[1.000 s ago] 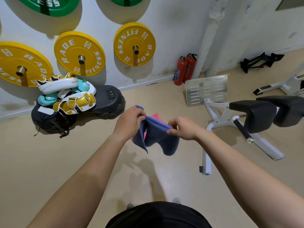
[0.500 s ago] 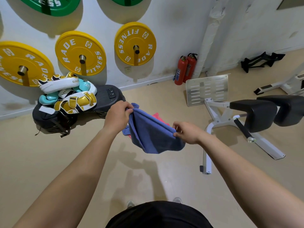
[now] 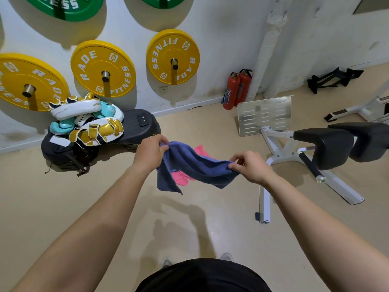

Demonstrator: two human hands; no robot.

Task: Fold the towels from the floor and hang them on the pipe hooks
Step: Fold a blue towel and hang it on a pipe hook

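A blue towel [image 3: 195, 167] hangs stretched in the air between both hands, sagging in the middle with one corner drooping at the lower left. My left hand [image 3: 150, 153] pinches its left top corner. My right hand [image 3: 251, 167] pinches its right end. A pink towel [image 3: 183, 178] lies on the beige floor behind and below it, mostly hidden by the blue one. A white wrapped pipe [image 3: 266, 51] runs up the wall at the right, with small hooks [image 3: 285, 13] near the top.
A pile of boxing pads [image 3: 88, 121] on black bags sits against the wall at left. Yellow weight plates [image 3: 173, 56] hang on the wall. Two red fire extinguishers [image 3: 236, 90] stand by the pipe. A white bench frame with black pads [image 3: 328, 148] is at right.
My hands have moved apart, spreading the bunched blue towel out sideways. The pink towel on the floor now shows more beneath it.
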